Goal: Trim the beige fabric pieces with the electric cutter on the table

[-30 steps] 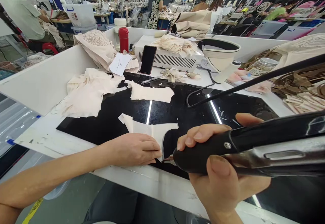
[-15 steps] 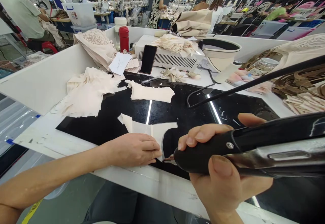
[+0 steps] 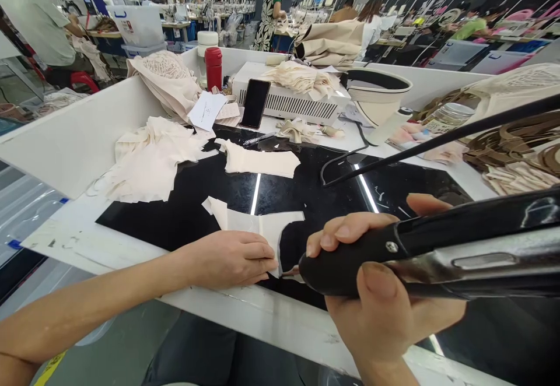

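A cream fabric piece (image 3: 282, 228) with a whitish strip along its upper part lies on the black board (image 3: 166, 223) near its front edge. My left hand (image 3: 238, 258) rests on its lower part, fingers together and pressing at the edge; the thumb is mostly hidden. My right hand (image 3: 385, 316) is closed around a black-handled tool (image 3: 350, 263) with a metal lever and a screw; its exact kind is not clear. The tool's thin brownish tip (image 3: 292, 273) points at the fabric's lower right corner, close to my left fingertips. Another cream piece (image 3: 262, 161) lies farther back.
A cream fabric pile (image 3: 149, 155) sits at left. Behind are a phone (image 3: 255, 103), a red bottle (image 3: 213, 68), and a white vented box (image 3: 301, 103). A black cable (image 3: 394, 157) arcs across the right side. Brown straps (image 3: 511, 141) lie at far right. Other people work beyond the table.
Almost nothing differs. The tool and my right hand have shifted very slightly left, while my left hand and the fabric stay nearly in place.
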